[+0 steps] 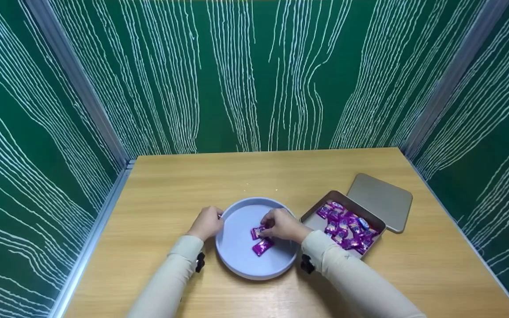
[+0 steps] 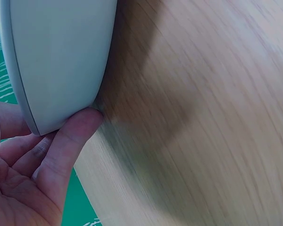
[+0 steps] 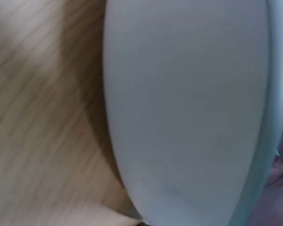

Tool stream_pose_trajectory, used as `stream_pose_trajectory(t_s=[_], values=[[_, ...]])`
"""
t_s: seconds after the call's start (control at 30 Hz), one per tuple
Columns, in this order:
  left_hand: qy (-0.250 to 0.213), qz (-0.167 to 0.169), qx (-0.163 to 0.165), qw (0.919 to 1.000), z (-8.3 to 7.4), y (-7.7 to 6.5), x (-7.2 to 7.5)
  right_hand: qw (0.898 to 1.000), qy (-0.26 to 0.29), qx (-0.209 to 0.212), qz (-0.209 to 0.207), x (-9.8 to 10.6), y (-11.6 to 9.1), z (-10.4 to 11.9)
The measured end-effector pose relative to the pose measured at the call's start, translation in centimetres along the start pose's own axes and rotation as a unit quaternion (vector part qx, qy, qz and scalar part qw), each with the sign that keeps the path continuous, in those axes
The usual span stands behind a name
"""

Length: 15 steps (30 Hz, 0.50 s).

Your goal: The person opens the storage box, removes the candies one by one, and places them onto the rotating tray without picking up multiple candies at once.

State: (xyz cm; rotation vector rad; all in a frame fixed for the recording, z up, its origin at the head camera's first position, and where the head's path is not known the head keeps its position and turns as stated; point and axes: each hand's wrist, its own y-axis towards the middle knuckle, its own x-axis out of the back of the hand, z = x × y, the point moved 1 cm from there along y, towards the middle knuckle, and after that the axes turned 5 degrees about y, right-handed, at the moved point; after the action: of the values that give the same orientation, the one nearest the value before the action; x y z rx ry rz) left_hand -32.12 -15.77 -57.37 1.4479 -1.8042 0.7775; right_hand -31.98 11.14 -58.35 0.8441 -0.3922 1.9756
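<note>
A round, pale blue-grey dish (image 1: 239, 260) with a raised wall stands on the table. My left hand (image 1: 207, 224) grips its left rim; in the left wrist view the thumb (image 2: 80, 127) presses the outer wall (image 2: 61, 61) and the fingers lie at the rim side. Reaching over the right rim, my right hand (image 1: 282, 224) pinches a purple-wrapped candy (image 1: 256, 231) low inside the dish. Another purple-wrapped candy (image 1: 262, 247) lies just below it on the dish floor. The right wrist view shows mostly the dish's outer wall (image 3: 188, 103), with the right fingertips hidden.
Right of the dish, an open rectangular tin (image 1: 313, 219) holds many purple-wrapped candies (image 1: 343, 225). Its flat metal lid (image 1: 380, 201) lies behind it to the right. Green panels (image 1: 237, 79) with white lines enclose the wooden table (image 1: 161, 190) at the back and sides.
</note>
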Motion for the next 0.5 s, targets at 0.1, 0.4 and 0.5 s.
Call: stream_pose_trajectory(t_s=[0.1, 0.4, 0.5], values=[[0.002, -0.001, -0.001, 1.0, 0.0, 0.0, 0.0, 1.0, 0.026, -0.01, 0.003, 0.4, -0.2, 0.3], [-0.004, 0.005, 0.013, 0.9999, -0.1, -0.2, 0.2, 0.997, 0.069, -0.017, 0.028, 3.9, -1.5, 1.5], [-0.005, 0.003, 0.013, 0.9999, -0.1, -0.2, 0.2, 0.997, 0.067, -0.027, 0.028, 5.6, -2.0, 1.5]])
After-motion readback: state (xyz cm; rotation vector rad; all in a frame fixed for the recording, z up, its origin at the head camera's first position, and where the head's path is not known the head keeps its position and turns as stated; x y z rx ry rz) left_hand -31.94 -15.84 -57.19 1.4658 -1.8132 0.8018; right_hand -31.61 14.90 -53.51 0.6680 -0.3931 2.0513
